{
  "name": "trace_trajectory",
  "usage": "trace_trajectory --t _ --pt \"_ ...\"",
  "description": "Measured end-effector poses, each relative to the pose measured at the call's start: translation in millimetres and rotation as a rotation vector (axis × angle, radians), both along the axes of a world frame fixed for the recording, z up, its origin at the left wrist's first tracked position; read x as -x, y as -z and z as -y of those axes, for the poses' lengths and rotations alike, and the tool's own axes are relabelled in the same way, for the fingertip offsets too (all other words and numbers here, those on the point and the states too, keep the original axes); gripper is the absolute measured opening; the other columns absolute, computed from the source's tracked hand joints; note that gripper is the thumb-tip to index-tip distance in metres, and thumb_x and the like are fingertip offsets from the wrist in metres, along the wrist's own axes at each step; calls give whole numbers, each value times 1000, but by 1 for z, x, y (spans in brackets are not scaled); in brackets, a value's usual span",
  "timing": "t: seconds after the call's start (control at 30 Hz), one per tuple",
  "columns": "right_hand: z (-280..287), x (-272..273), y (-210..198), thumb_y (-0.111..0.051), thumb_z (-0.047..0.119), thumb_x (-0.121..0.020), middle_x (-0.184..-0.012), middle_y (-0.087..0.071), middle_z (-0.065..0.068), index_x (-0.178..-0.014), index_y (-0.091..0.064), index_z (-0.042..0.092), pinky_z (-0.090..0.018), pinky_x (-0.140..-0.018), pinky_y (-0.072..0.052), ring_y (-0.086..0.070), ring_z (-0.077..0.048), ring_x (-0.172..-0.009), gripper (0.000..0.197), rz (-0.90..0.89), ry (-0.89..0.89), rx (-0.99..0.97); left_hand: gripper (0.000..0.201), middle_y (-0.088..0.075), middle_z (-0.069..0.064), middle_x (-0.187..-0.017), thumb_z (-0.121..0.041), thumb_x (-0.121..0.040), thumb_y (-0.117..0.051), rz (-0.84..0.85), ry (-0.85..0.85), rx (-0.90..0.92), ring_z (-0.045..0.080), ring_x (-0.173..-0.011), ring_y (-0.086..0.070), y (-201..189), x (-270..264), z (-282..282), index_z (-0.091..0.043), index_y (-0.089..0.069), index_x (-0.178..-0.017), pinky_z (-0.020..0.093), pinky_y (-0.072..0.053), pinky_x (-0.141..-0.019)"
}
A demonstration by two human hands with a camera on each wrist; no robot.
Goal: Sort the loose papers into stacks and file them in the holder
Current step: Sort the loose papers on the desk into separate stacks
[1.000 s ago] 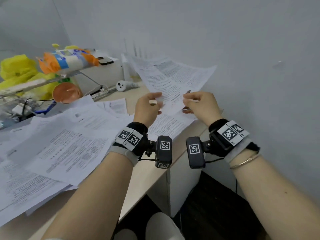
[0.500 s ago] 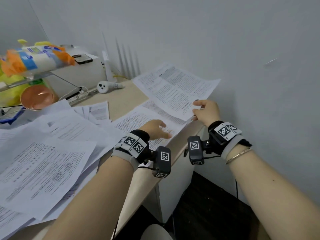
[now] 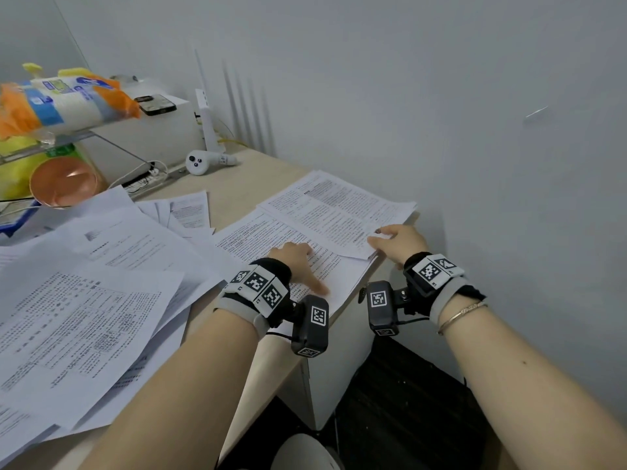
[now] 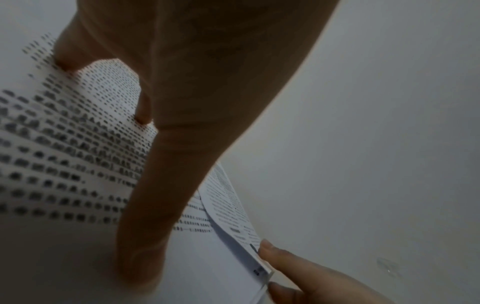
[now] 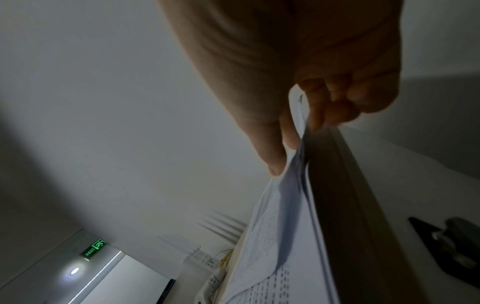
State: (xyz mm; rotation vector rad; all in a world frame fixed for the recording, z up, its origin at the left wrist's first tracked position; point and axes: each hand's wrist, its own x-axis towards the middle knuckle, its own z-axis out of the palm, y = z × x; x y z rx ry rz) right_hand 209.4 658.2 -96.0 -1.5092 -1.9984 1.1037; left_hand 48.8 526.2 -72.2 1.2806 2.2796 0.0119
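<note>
Printed sheets (image 3: pixel 339 208) lie at the desk's right corner, against the wall. My right hand (image 3: pixel 376 235) pinches their near corner between thumb and fingers; the right wrist view shows that pinch (image 5: pixel 294 144) on the edge of several sheets (image 5: pixel 272 236). My left hand (image 3: pixel 305 266) presses flat, fingers straight, on another printed sheet (image 3: pixel 264 239) that lies partly under them. In the left wrist view the left hand (image 4: pixel 155 164) rests on blurred text (image 4: pixel 64 144), and the right hand's fingers (image 4: pixel 285 263) hold the upper sheets (image 4: pixel 228 205). Loose papers (image 3: pixel 101 293) cover the desk's left side.
A white controller (image 3: pixel 203 161) and a white router (image 3: pixel 207 123) stand at the back of the desk. A phone (image 3: pixel 156 104) lies on a white box. On the left are a clear shelf with an orange-blue pack (image 3: pixel 64 103) and a copper bowl (image 3: pixel 62 181). The wall (image 3: pixel 475 147) runs along the desk's right edge.
Both hands held the sheets up in the air a second ago. The left hand let go and came down flat on the desk sheet. The right hand lowered its sheets onto the corner.
</note>
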Motion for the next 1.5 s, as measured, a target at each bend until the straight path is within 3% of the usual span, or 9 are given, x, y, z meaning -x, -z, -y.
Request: trace_trajectory --t 0.13,0.27,0.43,0.53,0.63,0.83,1.0,1.17,1.5 --pt "3 5 5 -65 17 -87 -108 -61 -6 -127 -57 10 -20 -51 -51 -57 -14 -61 42 -97 -35 44 94 -37 7 -144 -52 -66 -79 -27 -2 -30 30 -132 -35 1 -4 2 -22 -34 -143 46 -34 -107" --pt "1 9 4 -59 2 -85 -112 -63 -8 -112 -67 8 -30 -90 -51 -59 -19 -90 29 -107 -9 -99 98 -31 7 -148 -52 -66 -79 -13 -1 -36 32 -135 -30 1 -6 5 -26 -30 -146 51 -32 -109" --pt "-6 -2 -10 -50 -2 -88 -115 -63 -9 -114 -66 10 -31 -93 -49 -51 -14 -86 33 -264 136 -191 101 -29 5 -148 -54 -63 -80 -9 -7 -50 31 -136 -26 2 -10 7 -25 -28 -145 50 -31 -108" --pt "-6 -11 -11 -47 -3 -90 -117 -61 -11 -115 -63 8 -6 -59 -46 -51 -10 -67 32 -259 120 -163 101 -29 5 -149 -54 -62 -80 5 -18 -70 31 -137 -25 4 -11 8 -26 -29 -144 52 -29 -108" --pt "-2 -14 -3 -47 -4 -90 -121 -57 -10 -117 -59 5 -8 -45 -47 -61 -17 -70 32 -252 122 -95 92 -31 3 -148 -53 -62 -80 -3 -30 -107 30 -136 -26 7 -11 11 -32 -35 -140 58 -26 -109" --pt "7 -10 3 -63 15 -87 -97 -58 -3 -121 -58 10 -43 -87 -54 -64 -30 -95 35 -220 92 -17 67 -41 3 -142 -42 -74 -76 46 -19 -216 28 -133 -30 7 -14 18 -28 -46 -133 46 -29 -108" --pt "23 -14 -12 -60 41 -87 -144 -35 -13 -137 -45 20 -41 -110 -31 -37 -30 -131 56 -113 83 -107 56 -45 2 -141 -37 -81 -70 94 -68 -427 23 -131 -37 -6 -11 20 -22 -49 -131 39 -36 -103" --pt "61 -9 -47 -58 35 -89 -151 -22 -10 -137 -45 23 -38 -111 -22 -19 -29 -138 50 -191 55 -279 46 -48 0 -138 -28 -88 -65 136 -68 -731 17 -129 -42 -30 -17 36 -21 -49 -130 30 -33 -103" --pt "154 46 -86 -59 19 -89 -141 -36 -4 -119 -58 20 -18 -101 -17 -29 -19 -135 30 -352 -248 -370 33 -60 -5 -119 -23 -87 -66 127 -141 -1027 7 -103 -54 -63 0 122 -18 -58 -118 17 -39 -85"
